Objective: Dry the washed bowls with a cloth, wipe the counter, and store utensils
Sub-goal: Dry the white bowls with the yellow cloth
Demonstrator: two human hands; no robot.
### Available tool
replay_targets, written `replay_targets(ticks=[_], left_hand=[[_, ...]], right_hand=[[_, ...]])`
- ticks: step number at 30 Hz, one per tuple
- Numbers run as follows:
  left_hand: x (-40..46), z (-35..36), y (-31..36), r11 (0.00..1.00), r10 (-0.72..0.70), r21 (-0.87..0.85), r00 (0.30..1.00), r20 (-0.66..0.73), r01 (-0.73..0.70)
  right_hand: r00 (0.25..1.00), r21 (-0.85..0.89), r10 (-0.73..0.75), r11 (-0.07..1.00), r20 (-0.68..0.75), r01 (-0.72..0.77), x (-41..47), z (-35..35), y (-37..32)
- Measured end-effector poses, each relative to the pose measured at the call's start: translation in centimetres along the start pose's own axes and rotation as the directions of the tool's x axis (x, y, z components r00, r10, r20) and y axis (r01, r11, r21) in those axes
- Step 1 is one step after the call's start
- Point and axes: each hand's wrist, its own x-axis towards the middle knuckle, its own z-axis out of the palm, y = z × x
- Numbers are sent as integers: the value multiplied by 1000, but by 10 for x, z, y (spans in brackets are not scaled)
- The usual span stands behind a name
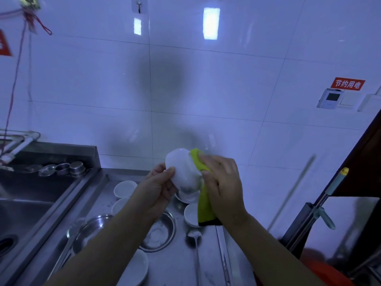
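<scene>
our left fingers [171,172] curl round the rim of a white bowl [182,172] held up above the counter [208,254], thumb on its outer wall. our right fingers [206,174] clamp a green cloth [203,201] against the bowl's far side. we judge the drying step is in hand; next we should turn the bowl to reach unwiped parts. both forearms reach forward, wrists raised.

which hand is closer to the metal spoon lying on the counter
Right. The right hand, gripping the yellow-green cloth, is just above the spoon; the left hand, holding the white bowl, sits farther left.
</scene>
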Motion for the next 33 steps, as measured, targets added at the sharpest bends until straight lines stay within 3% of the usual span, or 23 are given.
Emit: replay_targets(ticks=[2,7,11,13,17,19,25,27,29,33], left_hand=[[-1,7,-7,999,-30,-29,999,-41,29],[-6,22,-20,992,-81,-101,991,-108,70],[-9,21,-22,960,-140,-256,985,-102,111],[-12,20,-22,938,-164,-324,981,-106,122],[-15,20,-17,915,-164,-390,978,-130,101],[-15,20,-17,911,-161,-402,978,-136,94],[-11,18,-19,883,-194,-453,974,-118,121],[-12,18,-21,884,-188,-449,978,-88,129],[-13,16,-23,892,-195,-430,978,-78,143],[-14,8,-25,904,-191,-399,980,-49,156]], right_hand=[[999,-27,30,999,-29,-31,10,4,-5],[997,-194,-25,980,79,40,1,30,-18],[995,-221,-97,970,27,100,-21,30,-5],[998,-166,-67,984,4,66,-25,24,1],[987,87,141,987,-75,-135,-19,19,11],[980,111,169,981,-104,-158,-17,21,8],[991,-144,-109,985,-81,97,-30,29,2],[985,-152,-159,977,-71,147,-34,26,9],[992,-45,-86,996,-90,82,-34,23,13],[963,281,252,935,-92,-217,-31,21,11]])
